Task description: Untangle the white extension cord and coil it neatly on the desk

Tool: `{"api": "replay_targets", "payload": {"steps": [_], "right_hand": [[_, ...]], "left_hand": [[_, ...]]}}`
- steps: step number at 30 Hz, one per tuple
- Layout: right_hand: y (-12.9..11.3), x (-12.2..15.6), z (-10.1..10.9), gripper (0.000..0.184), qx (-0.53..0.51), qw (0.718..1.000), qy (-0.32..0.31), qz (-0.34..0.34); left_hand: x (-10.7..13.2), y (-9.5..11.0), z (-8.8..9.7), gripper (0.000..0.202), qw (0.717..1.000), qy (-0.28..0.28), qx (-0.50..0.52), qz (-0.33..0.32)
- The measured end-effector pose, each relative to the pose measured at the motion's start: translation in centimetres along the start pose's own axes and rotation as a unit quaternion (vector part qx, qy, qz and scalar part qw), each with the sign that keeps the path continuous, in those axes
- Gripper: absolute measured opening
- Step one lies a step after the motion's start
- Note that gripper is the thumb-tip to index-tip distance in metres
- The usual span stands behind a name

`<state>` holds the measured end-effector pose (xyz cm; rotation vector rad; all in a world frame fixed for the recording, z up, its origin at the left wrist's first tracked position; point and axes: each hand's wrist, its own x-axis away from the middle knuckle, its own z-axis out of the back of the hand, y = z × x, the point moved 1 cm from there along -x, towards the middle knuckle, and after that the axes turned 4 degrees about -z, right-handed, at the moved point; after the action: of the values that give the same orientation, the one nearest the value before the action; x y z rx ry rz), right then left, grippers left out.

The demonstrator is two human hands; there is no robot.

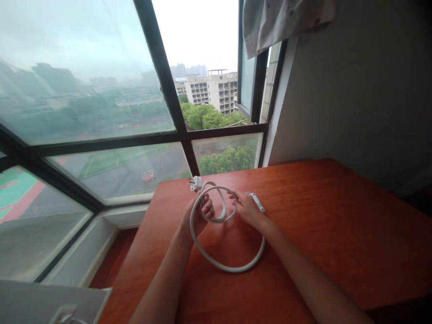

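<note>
A white power cord (232, 270) hangs in loose loops between my two hands above the table. My left hand (202, 211) is closed around the gathered cord, just below its white plug (195, 183), whose metal prongs point left. With fingertips pinched, my right hand (248, 208) grips the cord on the right side of the small loop. Beyond my right hand, on the table, is a white oblong piece (257, 202), partly hidden by the hand; whether it joins the cord I cannot tell. The largest loop hangs toward me, between my forearms.
The reddish-brown wooden table (320, 225) spreads under my hands and off to the right. Dark-framed windows (182, 132) rise behind its far left edge, one pane standing open. A pale cloth (286, 22) hangs at the top. A grey wall (354, 99) is at the right.
</note>
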<state>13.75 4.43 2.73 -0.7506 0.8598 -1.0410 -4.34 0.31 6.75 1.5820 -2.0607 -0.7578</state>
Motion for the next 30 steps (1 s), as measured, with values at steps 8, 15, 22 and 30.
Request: {"api": "replay_targets", "payload": {"steps": [8, 15, 22, 30], "right_hand": [[1.4, 0.0, -1.3, 0.039, -0.113, 0.993, -0.003, -0.018], [1.4, 0.4, -2.4, 0.028, -0.306, 0.948, -0.014, -0.092], [0.9, 0.8, -0.9, 0.021, -0.23, 0.97, 0.041, -0.073], [1.6, 1.1, -0.5, 0.023, -0.089, 0.994, 0.054, -0.046]], "left_hand": [[0.7, -0.7, -0.9, 0.031, 0.994, -0.091, -0.018, 0.055], [1.2, -1.3, -1.6, 0.033, 0.99, -0.119, -0.017, 0.068], [0.9, -1.5, -1.7, 0.026, 0.989, -0.123, 0.002, 0.083], [0.3, -2.3, -1.1, 0.019, 0.99, -0.101, 0.024, 0.097]]}}
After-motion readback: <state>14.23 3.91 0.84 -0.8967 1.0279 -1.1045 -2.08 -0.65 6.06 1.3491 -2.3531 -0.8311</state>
